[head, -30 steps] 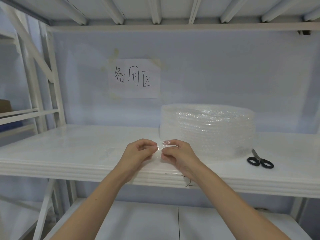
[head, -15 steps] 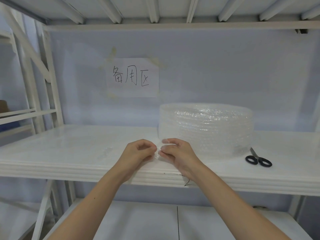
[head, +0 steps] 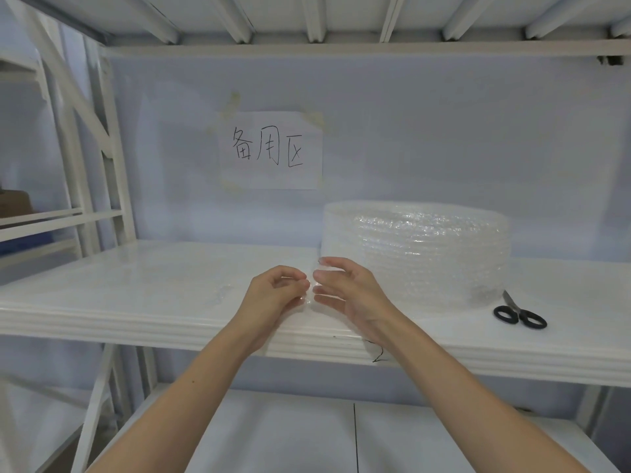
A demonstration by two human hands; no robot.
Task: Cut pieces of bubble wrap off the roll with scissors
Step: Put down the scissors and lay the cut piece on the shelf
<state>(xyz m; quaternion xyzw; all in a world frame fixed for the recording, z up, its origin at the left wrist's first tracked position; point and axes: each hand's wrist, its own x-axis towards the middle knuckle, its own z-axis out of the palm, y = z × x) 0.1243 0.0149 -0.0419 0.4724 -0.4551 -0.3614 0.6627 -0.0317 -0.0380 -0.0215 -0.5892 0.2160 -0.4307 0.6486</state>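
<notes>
Head view: 2 hands met at front of white shelf point(head: 136, 302). Left hand point(head: 273, 295) curled, fingers pinched clear wrap edge. Right hand point(head: 348, 295) half open, fingertips on same loose edge. Bubble wrap roll point(head: 416, 254) stood just right of hands. Black scissors point(head: 519, 314) lay flat beside roll, untouched. Paper sign point(head: 271, 150) taped on wall.

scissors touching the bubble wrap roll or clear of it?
Cannot tell. In the head view the scissors lie on the shelf with their blade tip running up to the base of the bubble wrap roll; the clear wrap hides any gap or contact.
</notes>
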